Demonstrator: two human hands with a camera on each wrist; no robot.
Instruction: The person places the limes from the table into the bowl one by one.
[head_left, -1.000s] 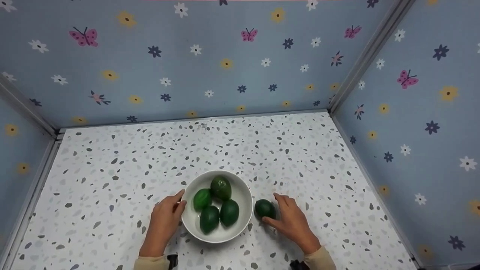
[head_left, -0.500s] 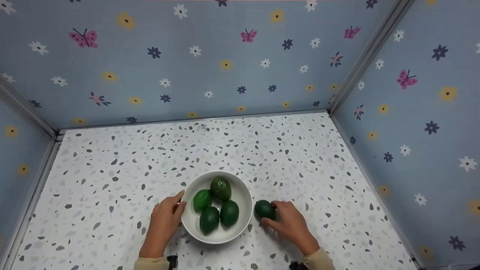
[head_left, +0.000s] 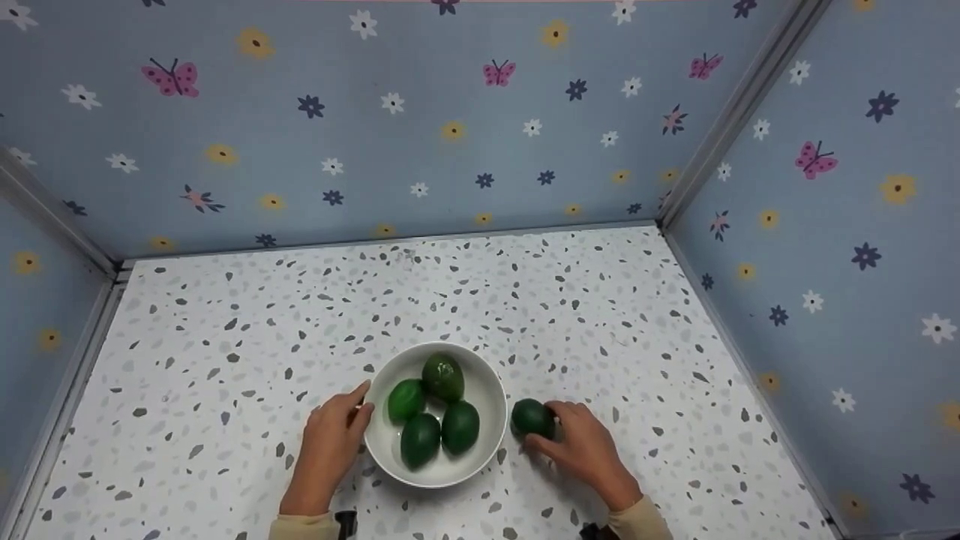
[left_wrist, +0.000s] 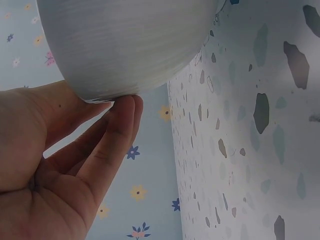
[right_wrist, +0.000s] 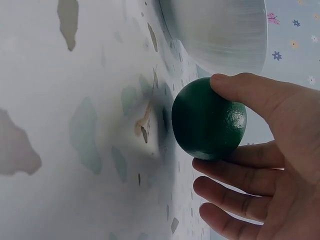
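A white bowl (head_left: pixel 491 375) holds several green fruits (head_left: pixel 420 440), egg-shaped and mostly dark, with one brighter lime-green fruit (head_left: pixel 406 400) at the left. My left hand (head_left: pixel 330 435) holds the bowl's left rim, thumb and fingertips meeting there in the left wrist view. Right of the bowl, my right hand (head_left: pixel 581 442) grips a smooth dark green avocado (head_left: pixel 531 418) between thumb and index finger. In the right wrist view this avocado (right_wrist: pixel 205 122) is close to the tabletop, and the other fingers (right_wrist: pixel 230 197) extend loosely below it.
The white terrazzo-speckled table (head_left: pixel 420 292) extends behind and to both sides of the bowl. Blue flowered panels, the back wall (head_left: pixel 420 150) and the right wall (head_left: pixel 825 247) among them, enclose it along metal-coloured edges.
My right hand's fingers have closed in on the avocado from a wider spread. My left hand and the bowl stay in place.
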